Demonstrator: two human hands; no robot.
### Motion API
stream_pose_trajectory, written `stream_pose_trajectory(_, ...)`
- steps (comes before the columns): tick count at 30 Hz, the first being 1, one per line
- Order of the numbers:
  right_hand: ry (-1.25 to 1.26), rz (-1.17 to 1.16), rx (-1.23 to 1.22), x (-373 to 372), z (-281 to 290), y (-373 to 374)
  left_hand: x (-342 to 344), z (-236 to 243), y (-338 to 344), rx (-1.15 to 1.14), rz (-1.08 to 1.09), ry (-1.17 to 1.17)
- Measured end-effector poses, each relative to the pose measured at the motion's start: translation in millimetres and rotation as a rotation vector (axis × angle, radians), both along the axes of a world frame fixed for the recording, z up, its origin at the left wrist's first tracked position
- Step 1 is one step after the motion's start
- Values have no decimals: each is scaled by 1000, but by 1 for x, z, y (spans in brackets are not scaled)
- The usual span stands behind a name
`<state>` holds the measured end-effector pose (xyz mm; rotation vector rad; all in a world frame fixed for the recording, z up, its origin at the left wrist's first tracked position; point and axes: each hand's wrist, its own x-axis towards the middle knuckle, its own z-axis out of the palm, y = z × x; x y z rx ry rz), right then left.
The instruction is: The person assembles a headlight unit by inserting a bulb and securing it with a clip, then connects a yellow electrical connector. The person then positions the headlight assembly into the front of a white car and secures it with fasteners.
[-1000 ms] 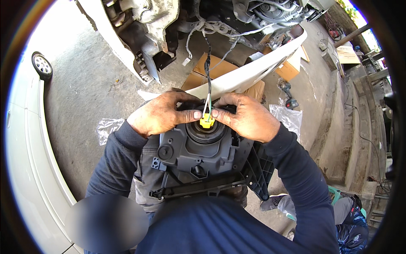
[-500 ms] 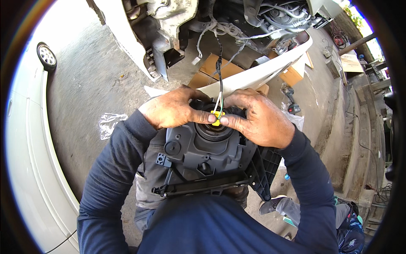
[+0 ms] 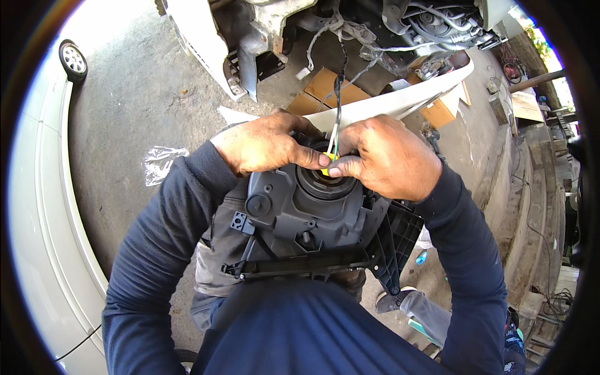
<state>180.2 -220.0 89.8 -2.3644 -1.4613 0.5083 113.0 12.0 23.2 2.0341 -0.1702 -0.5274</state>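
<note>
A black plastic headlight housing (image 3: 284,209) rests on my lap, its back turned up, with a round opening near the top. Over that opening, a yellow connector (image 3: 325,172) joins white and green wires, which run up into a dark-sleeved cable (image 3: 339,103). My left hand (image 3: 262,145) presses its thumb against the connector, its other fingers reaching behind the housing's far edge. My right hand (image 3: 394,156) pinches the connector at the wire side between thumb and curled fingers. Both thumbs hide most of the connector, so how far it is seated cannot be seen.
Ahead stands a car's opened front end with hanging wiring (image 3: 340,28). A white bumper piece (image 3: 400,97) and cardboard (image 3: 325,90) lie before it. A white car (image 3: 47,206) is at left. Clear plastic wrap (image 3: 164,164) lies on the floor. Another person's leg (image 3: 428,315) shows at lower right.
My right fingers have curled in tighter beside the wires, covering more of the yellow connector. The left thumb stays on it. The whole view has shifted slightly.
</note>
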Motion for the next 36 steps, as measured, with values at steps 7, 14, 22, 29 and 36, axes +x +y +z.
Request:
stream_pose_trajectory(7,-23,-5,0,-3,-5,-2,2,-1,0,15,-10,-35)
stream_pose_trajectory(14,-219,74,-92,-11,-2,-1,3,0,-1,60,1,-46)
stream_pose_trajectory(22,-114,22,43,-8,-7,-1,-8,-15,7,73,19,-184)
stream_pose_trajectory(29,-35,-167,124,-27,-6,-20,-54,-59,9,-128,578,-315)
stream_pose_trajectory(36,-313,-256,275,-26,-35,-40,-62,-90,-2,129,483,-431)
